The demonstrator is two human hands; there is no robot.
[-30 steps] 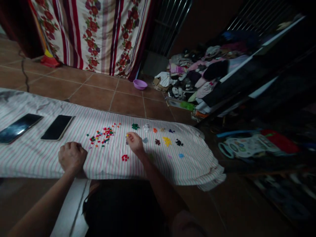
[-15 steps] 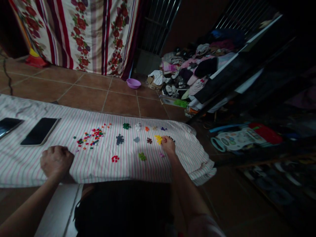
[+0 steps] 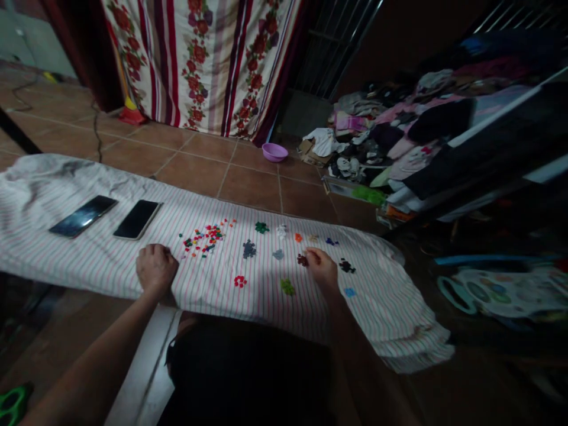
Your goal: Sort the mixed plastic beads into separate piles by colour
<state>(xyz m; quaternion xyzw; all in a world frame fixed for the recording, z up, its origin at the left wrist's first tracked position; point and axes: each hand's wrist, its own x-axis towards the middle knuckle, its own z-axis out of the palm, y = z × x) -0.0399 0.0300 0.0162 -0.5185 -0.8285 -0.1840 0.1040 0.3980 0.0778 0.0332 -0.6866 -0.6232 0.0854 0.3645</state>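
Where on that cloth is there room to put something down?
The striped cloth is bare at its right end, beyond the black pile and light-blue pile, and at near left, bordered by the left hand and phones. It's crowded around the right hand and brown pile and among the mixed pieces.
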